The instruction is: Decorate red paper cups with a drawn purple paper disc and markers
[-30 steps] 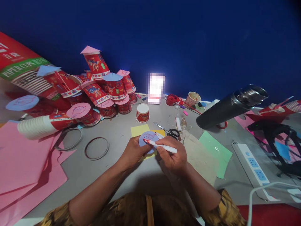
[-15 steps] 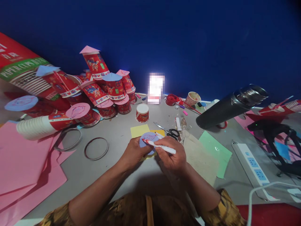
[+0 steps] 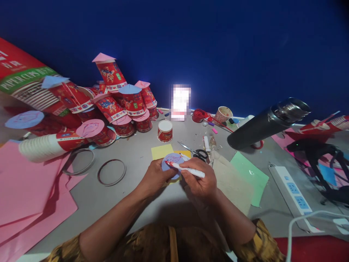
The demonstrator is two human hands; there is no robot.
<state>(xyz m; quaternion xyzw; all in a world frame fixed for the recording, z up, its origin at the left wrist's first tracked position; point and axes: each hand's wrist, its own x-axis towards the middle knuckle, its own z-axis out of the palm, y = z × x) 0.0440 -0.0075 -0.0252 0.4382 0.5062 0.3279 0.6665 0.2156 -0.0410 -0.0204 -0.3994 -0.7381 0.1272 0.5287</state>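
My left hand (image 3: 155,175) pinches the near-left edge of a blue-violet paper disc (image 3: 174,158), which carries red pen marks. Gripped in my right hand (image 3: 203,180) is a white marker pen (image 3: 192,171), its red tip on the disc. A second pen (image 3: 183,156) with a reddish tip pokes out beside it, partly hidden by my fingers. Beneath the disc lie a yellow paper sheet (image 3: 162,150) and an orange-yellow piece (image 3: 187,154). Scissors (image 3: 200,153) with black handles rest just beyond my right hand.
A red paper cup (image 3: 165,133) stands upright ahead. Stacked cups (image 3: 132,103) with paper cone tops rise at left, near two tape rings (image 3: 111,173) and pink paper (image 3: 27,182). At right are a black thermos (image 3: 253,125), green paper (image 3: 249,178) and a power strip (image 3: 293,194).
My right hand and the marker have shifted very slightly to the right. The left hand and the disc look nearly still.
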